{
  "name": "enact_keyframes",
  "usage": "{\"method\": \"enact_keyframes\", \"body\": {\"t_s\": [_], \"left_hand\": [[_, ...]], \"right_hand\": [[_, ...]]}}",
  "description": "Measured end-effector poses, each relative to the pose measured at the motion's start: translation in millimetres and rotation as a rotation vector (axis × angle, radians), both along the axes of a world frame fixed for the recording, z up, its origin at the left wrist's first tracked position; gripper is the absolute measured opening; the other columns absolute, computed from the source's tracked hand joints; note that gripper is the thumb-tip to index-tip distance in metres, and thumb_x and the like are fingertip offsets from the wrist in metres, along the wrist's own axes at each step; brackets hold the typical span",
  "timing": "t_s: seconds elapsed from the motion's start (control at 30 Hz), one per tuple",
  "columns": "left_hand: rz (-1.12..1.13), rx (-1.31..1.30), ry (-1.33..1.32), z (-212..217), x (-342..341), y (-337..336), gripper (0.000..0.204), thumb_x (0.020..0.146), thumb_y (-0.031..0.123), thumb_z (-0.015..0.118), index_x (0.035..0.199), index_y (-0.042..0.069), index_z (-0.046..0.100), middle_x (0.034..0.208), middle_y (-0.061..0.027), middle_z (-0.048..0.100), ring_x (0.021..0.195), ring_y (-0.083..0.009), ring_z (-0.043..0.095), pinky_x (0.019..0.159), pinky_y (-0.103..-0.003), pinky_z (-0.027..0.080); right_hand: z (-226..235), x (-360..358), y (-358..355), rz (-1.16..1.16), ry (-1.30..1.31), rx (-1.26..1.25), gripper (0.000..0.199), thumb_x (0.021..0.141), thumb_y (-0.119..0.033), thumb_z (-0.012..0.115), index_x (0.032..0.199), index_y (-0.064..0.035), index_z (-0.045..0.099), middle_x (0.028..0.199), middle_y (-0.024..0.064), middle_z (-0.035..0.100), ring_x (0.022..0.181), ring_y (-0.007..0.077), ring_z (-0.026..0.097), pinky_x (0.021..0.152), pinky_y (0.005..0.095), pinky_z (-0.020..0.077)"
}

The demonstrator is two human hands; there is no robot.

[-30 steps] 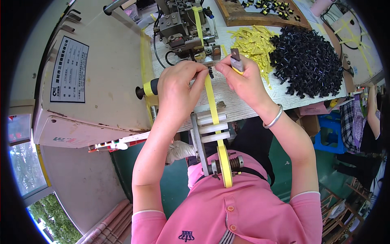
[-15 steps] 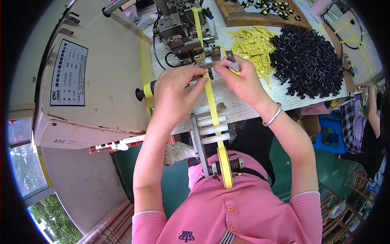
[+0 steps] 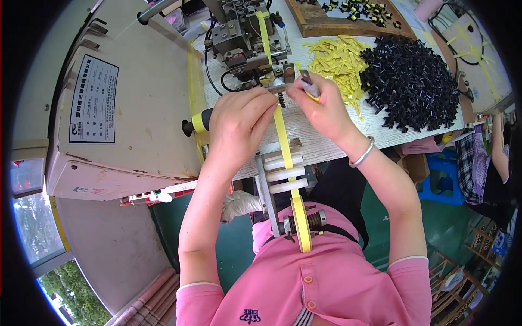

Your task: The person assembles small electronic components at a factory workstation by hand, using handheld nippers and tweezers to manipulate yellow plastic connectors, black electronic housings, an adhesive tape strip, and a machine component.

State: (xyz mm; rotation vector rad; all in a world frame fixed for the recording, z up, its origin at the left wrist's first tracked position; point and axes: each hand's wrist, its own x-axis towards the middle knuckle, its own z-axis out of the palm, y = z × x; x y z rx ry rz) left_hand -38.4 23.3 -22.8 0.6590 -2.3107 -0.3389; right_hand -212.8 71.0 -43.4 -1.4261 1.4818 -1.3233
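I see my left hand [image 3: 239, 117] curled over the flat yellow plastic strip [image 3: 286, 157], fingers bent down onto it just below the small grey metal mechanism [image 3: 244, 38]; whether the fingertips pinch the strip or only press it I cannot tell. My right hand [image 3: 326, 108] is closed around a small grey metal tool with a yellow piece [image 3: 309, 87], held tip-up right beside the mechanism's front edge, and a silver bangle [image 3: 363, 154] sits on that wrist. The two hands nearly meet, with the strip running between them.

From the hands the strip goes back toward my body, over three white rollers on a grey bracket [image 3: 283, 174] at the near edge of the pale surface [image 3: 321, 138], then down to a small wheel [image 3: 299, 220] against my pink shirt. Beyond the hands it climbs up through the mechanism.

Just left of my left hand a black-and-yellow tool handle [image 3: 194, 122] pokes out, and past it stands the big beige machine housing [image 3: 125, 103], which crowds that side. To the right of my right hand lies a loose heap of short yellow pieces [image 3: 337, 54], and further right a large pile of small black plastic parts [image 3: 413, 81]. Behind those is a wooden tray [image 3: 326, 22] with a few black parts in it. At the far right edge another person's arm [image 3: 497, 146] shows.
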Motion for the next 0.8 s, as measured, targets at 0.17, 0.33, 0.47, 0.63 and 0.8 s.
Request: {"method": "enact_keyframes", "body": {"t_s": [0.17, 0.33, 0.47, 0.63, 0.8], "left_hand": [[0.033, -0.025, 0.024, -2, -1, 3, 0.015, 0.075, 0.002, 0.068, 0.089, 0.005, 0.064, 0.091, -0.0074, 0.067, 0.082, -0.0268, 0.063, 0.072, -0.035, 0.045], [0.053, 0.066, 0.109, -1, -8, 5, 0.016, 0.072, 0.002, 0.069, 0.087, 0.005, 0.063, 0.091, -0.0078, 0.064, 0.084, -0.0265, 0.061, 0.071, -0.035, 0.045], [0.077, 0.002, 0.054, 5, -17, 2, 0.016, 0.067, 0.003, 0.071, 0.078, 0.005, 0.06, 0.086, -0.0076, 0.058, 0.085, -0.0265, 0.058, 0.07, -0.036, 0.043], [0.102, -0.133, -0.028, 9, -14, 5, 0.018, 0.066, 0.003, 0.07, 0.076, 0.006, 0.055, 0.085, -0.0073, 0.056, 0.085, -0.0269, 0.056, 0.075, -0.039, 0.04], [0.086, -0.115, -0.028, 4, -14, 3, 0.019, 0.068, 0.003, 0.067, 0.079, 0.006, 0.052, 0.084, -0.0067, 0.057, 0.086, -0.0275, 0.056, 0.078, -0.04, 0.038]], "right_hand": [[3, -2, 9, 0.047, 0.032, -0.005, 0.009, 0.085, -0.006, 0.061, 0.08, 0.0003, 0.056, 0.071, 0.003, 0.054, 0.068, 0.0095, 0.049, 0.064, 0.0248, 0.0403], [8, 6, 7, -0.032, 0.164, -0.208, 0.011, 0.084, -0.008, 0.062, 0.08, 0.0006, 0.057, 0.074, 0.0063, 0.056, 0.069, 0.0132, 0.051, 0.065, 0.0262, 0.0418], [25, 1, 13, 0.046, 0.197, -0.112, 0.012, 0.084, -0.009, 0.063, 0.088, 0.0008, 0.057, 0.075, 0.0068, 0.056, 0.072, 0.0146, 0.054, 0.067, 0.0268, 0.0433], [27, -18, 35, 0.086, 0.067, 0.211, 0.02, 0.091, -0.016, 0.057, 0.1, 0.0009, 0.053, 0.074, 0.0063, 0.06, 0.062, 0.0124, 0.058, 0.056, 0.0231, 0.0449], [22, 1, 50, 0.212, -0.351, 0.474, 0.03, 0.097, -0.03, 0.048, 0.096, -0.0002, 0.054, 0.064, 0.0066, 0.058, 0.047, 0.0112, 0.055, 0.044, 0.0218, 0.0421]]}}
